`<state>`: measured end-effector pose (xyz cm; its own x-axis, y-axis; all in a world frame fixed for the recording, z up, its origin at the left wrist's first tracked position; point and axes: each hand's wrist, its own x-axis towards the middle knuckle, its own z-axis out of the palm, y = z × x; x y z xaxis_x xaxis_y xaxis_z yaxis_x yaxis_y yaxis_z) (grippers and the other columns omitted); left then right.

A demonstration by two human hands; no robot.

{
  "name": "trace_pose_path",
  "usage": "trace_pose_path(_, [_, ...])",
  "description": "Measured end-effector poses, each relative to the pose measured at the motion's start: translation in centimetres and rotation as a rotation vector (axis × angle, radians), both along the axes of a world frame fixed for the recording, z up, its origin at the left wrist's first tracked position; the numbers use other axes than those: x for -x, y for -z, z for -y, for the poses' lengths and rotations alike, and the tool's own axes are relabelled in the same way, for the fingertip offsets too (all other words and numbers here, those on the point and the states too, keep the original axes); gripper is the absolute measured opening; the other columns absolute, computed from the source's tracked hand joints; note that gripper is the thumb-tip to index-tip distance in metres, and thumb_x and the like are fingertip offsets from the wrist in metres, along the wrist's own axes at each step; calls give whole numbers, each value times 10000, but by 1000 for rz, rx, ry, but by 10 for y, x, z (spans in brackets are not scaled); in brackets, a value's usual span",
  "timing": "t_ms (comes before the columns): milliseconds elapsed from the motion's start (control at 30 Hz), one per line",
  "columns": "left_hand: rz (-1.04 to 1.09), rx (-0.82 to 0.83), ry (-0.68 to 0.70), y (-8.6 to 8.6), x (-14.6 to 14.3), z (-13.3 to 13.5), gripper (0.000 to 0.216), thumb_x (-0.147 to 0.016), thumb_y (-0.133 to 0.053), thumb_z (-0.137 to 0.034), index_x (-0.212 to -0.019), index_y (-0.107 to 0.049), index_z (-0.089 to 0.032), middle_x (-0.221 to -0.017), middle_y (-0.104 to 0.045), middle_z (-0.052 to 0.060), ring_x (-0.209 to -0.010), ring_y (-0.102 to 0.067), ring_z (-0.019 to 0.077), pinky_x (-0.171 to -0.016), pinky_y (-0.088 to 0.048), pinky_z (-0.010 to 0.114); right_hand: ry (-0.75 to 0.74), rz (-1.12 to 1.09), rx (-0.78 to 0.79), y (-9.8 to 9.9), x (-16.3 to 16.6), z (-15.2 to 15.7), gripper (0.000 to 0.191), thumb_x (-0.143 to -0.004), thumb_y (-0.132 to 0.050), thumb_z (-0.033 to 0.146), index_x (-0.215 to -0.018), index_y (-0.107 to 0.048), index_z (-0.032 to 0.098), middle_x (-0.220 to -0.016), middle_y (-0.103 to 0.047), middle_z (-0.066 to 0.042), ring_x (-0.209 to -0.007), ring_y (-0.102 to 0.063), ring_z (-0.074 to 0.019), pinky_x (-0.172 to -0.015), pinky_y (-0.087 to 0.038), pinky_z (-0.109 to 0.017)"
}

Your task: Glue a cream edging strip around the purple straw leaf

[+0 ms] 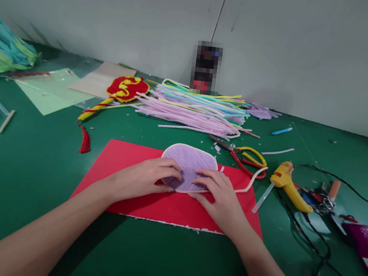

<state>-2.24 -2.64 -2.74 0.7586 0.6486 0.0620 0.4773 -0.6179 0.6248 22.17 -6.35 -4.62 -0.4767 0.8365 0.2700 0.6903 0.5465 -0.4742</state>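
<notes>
A lilac pipe-cleaner panel (192, 160), rounded and ribbed with diagonal rows, has a cream pipe-cleaner edging. It rests over a red sheet (149, 205). My left hand (148, 174) grips its left side, fingertips on the face and thumb at the lower edge. On the right side, my right hand (219, 193) holds the panel the same way, its fingers slightly apart on top and the thumb low at the rim. A loose cream pipe-cleaner end (252, 181) sticks out to the right, beyond my right hand. Parts of the panel's lower edge are hidden by my fingers.
Behind lie bundled pipe cleaners (193, 112) and a red-and-yellow fan (128, 88) with a tassel. Scissors (240, 155) with red and yellow handles lie right of the panel. Farther right are a yellow glue gun (286, 185), black cables (320, 255) and keys (324, 202).
</notes>
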Motion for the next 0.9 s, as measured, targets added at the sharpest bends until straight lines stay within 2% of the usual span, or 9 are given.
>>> trace_pose_path(233, [1,16,-5,1,0,0,216,-868,-581,-189,-1074,-616,-243,-1189,-588,28,-1077,-565,154,-926,-452,259,-38,-72,50,0,-6,-2,186,-896,-556,294,-1068,-619,260,-1218,-614,-52,-1160,-534,-212,-983,-443,-435])
trace_pose_path(900, [5,46,-4,0,0,-1,220,-864,-578,-193,-1075,-620,-241,-1198,-582,38,-1082,-564,166,-946,-446,278,-43,-62,8,2,-5,-4,172,-899,-553,247,-1049,-637,248,-1182,-637,-50,-1129,-551,-215,-968,-450,-433])
